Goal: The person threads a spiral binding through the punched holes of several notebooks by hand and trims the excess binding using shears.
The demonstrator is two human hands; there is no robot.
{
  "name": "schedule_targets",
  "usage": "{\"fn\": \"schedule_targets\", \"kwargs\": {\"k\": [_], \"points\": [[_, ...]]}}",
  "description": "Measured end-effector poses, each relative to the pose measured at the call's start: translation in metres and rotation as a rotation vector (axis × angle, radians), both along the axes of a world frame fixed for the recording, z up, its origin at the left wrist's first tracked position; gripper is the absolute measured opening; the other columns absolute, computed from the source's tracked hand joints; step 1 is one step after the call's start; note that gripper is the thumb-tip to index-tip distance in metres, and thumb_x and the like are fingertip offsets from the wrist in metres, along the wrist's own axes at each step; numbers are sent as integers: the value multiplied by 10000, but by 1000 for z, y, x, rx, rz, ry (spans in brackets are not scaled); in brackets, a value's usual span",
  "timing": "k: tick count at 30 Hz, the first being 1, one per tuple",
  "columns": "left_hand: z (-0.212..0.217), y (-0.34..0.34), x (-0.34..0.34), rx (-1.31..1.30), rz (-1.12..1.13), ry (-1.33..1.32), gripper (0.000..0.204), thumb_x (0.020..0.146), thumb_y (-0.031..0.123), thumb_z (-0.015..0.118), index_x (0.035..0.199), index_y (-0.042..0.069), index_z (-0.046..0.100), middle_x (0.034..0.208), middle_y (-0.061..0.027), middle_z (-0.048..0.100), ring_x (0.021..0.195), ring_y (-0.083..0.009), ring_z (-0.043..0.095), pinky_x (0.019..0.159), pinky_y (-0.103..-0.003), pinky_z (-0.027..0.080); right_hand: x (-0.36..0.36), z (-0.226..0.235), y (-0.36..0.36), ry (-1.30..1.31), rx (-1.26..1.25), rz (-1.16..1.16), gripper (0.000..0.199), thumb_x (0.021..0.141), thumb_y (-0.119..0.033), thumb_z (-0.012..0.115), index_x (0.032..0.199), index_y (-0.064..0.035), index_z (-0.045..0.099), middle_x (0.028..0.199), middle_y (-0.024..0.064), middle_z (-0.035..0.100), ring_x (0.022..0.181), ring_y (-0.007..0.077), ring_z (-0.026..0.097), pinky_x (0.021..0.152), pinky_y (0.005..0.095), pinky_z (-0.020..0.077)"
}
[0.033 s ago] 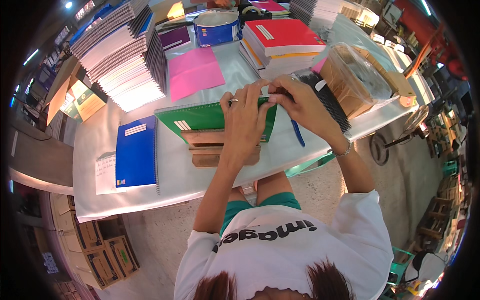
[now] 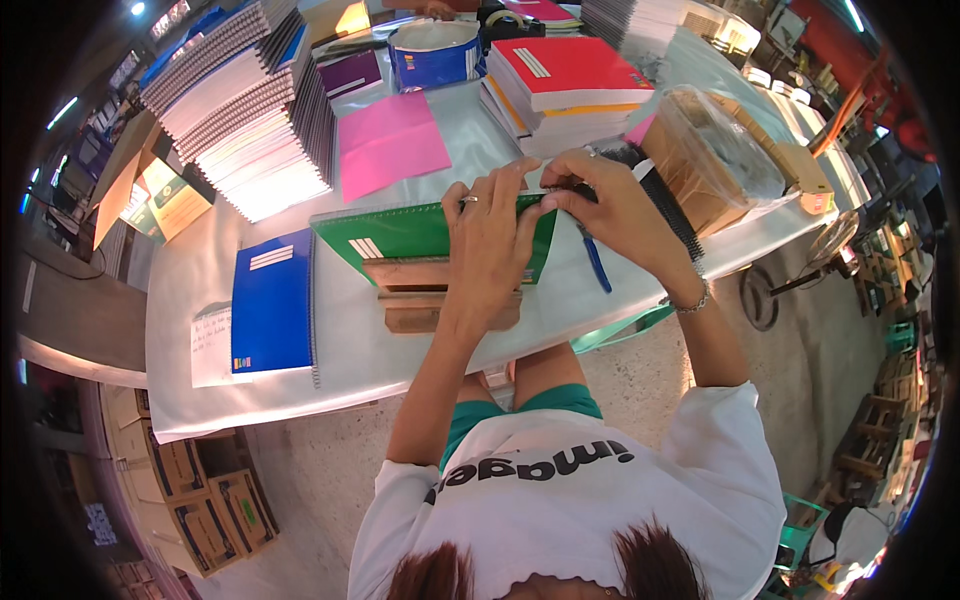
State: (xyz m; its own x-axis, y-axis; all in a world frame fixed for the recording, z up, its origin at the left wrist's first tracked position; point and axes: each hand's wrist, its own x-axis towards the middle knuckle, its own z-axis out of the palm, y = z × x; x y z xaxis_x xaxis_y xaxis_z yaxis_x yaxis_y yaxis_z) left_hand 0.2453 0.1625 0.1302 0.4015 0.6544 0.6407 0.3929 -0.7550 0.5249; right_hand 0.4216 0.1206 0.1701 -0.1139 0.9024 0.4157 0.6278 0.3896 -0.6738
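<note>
A green notebook point(image 2: 400, 232) stands upright, leaning back a little, in a slotted wooden holder point(image 2: 405, 312) near the table's front edge. Small holes run along its top edge. My left hand point(image 2: 490, 225) lies over its right part, fingers closed on the top edge. At the top right corner my right hand point(image 2: 605, 205) pinches with thumb and fingers; what is between them is too small to make out. Black binding coils point(image 2: 672, 205) lie just beyond the right hand. A blue pen point(image 2: 597, 265) rests on the table below it.
To the left lies a blue spiral notebook point(image 2: 275, 300) over a handwritten sheet point(image 2: 208, 350). Behind stand a tall stack of spiral-bound books point(image 2: 250, 130), a pink sheet point(image 2: 393, 147), a blue container point(image 2: 435, 62) and a red-topped stack point(image 2: 570, 75). A plastic-lined carton point(image 2: 700, 155) is at right.
My right hand has shifted very slightly to the right at the notebook's corner. The left hand keeps its place.
</note>
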Motion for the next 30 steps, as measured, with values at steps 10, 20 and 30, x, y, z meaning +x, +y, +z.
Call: {"fn": "schedule_targets", "kwargs": {"k": [10,20,30], "points": [[0,6,1,-49,-20,-38,474,933,236,730,1369,144,568,1085,-78,660,1078,-239,615,1074,-431,291,1,15,3,-61,6,-34,160,914,-64,717,1017,24,632,913,148,661,847,252,633,796,359,504],[0,5,2,7,-31,-67,455,959,196,683,1382,136,527,1072,-93,635,1055,-263,622,1085,-479,288,1,8,7,-185,81,-43,187,899,-104,725,1011,31,662,887,180,663,834,338,621,782,408,491],[3,3,0,-25,-48,-41,469,956,227,689,1386,135,525,1086,-97,621,1072,-264,612,1092,-490,283,19,22,15,-112,-238,69,254,992,-230,658,1054,10,714,871,171,690,949,304,679,871,379,514]]}}
